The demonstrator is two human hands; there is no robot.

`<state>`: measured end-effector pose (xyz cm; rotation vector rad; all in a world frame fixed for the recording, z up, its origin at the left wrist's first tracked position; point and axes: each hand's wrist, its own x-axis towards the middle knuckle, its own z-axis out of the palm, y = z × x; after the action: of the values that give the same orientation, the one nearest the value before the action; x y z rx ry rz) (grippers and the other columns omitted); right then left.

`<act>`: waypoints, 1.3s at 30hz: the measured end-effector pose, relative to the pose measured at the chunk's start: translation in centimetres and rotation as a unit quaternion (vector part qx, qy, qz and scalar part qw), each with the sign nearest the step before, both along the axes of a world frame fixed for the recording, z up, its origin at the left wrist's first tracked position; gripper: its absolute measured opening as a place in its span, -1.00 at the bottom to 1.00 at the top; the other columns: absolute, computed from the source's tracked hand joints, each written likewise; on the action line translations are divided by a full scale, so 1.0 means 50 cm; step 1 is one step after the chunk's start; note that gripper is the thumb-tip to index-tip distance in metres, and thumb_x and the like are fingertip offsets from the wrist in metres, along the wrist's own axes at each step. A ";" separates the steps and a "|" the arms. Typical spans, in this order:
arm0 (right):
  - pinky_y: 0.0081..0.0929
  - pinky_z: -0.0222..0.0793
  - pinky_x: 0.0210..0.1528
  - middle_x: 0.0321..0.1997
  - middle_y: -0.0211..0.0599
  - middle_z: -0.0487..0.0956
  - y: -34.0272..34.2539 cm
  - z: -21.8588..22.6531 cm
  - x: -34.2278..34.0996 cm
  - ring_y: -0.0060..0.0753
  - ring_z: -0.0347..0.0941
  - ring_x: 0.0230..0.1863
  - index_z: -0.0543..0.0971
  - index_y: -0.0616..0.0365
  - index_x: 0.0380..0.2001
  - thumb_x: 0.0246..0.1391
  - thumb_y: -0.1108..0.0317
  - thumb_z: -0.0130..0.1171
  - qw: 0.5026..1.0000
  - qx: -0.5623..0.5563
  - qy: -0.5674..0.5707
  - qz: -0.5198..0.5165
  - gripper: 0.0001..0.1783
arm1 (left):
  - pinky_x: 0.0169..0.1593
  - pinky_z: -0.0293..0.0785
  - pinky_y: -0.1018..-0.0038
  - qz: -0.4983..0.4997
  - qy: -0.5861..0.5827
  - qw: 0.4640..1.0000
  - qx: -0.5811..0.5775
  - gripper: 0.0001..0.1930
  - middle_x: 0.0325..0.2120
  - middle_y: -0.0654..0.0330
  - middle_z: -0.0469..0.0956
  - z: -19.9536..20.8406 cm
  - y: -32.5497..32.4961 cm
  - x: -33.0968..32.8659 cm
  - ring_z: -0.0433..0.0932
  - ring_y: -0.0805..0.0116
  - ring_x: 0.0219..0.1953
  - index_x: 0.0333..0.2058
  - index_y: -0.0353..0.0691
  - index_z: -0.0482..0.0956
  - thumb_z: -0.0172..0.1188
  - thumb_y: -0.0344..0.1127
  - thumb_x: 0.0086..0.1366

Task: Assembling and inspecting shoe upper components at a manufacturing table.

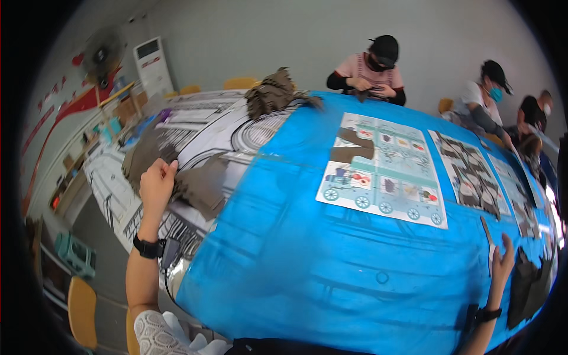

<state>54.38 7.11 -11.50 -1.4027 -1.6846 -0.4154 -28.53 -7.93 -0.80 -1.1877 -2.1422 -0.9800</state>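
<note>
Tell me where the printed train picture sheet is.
The printed train picture sheet lies centre-right on the blue table cover, beyond both hands, in the head view.

Bench (307, 278) under a blue cover; far edge has a ragged brown fabric heap (273, 92), mid-bench a printed sheet with train-car pictures (384, 171) carrying one brown piece (353, 145), more picture sheets (470, 174) running to the right edge. Three masked people sit along the far and right edges, the one in a black cap (374, 70) working small brown bits. Off the left edge: white standing air-conditioner unit (152, 65), fan (102, 56), yellow chair (83, 310), teal stool (76, 254).
</note>
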 end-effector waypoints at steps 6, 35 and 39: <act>-0.10 0.34 0.15 0.15 0.03 0.51 -0.004 -0.051 0.090 0.12 0.39 0.18 0.30 0.00 0.33 0.17 0.09 0.15 0.963 -0.062 -0.017 -0.262 -0.32 | -0.27 0.52 0.44 -0.345 -0.059 0.926 -0.137 -0.60 -0.41 0.14 0.65 -0.007 0.256 0.272 0.61 0.41 -0.37 -0.17 -0.25 0.51 0.43 -0.15 0.14; -0.43 0.45 -0.05 0.22 -0.13 0.40 -0.028 -0.073 0.107 -0.44 0.50 -0.11 0.13 -0.03 0.38 0.25 0.19 0.15 0.820 -0.014 0.573 -0.011 -0.29 | 0.00 0.49 0.33 -0.494 0.003 0.869 0.014 -0.64 -0.15 0.05 0.54 -0.116 0.611 0.497 0.56 0.11 -0.10 -0.02 -0.31 0.49 0.23 -0.54 0.18; -0.46 0.46 -0.11 0.04 -0.21 0.46 -0.039 -0.082 0.133 -0.45 0.51 -0.18 0.11 -0.01 0.38 0.26 0.07 0.16 0.790 -0.048 0.609 0.052 -0.25 | 0.01 0.51 0.43 -0.610 -0.327 0.722 0.007 -0.68 -0.10 0.10 0.56 -0.059 0.441 0.549 0.58 0.27 -0.07 0.00 -0.32 0.48 0.20 -0.51 0.27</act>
<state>61.03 5.17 -15.60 -1.1708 -0.6697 0.5847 -1.06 14.13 -3.76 -2.6380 -1.4880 -2.1885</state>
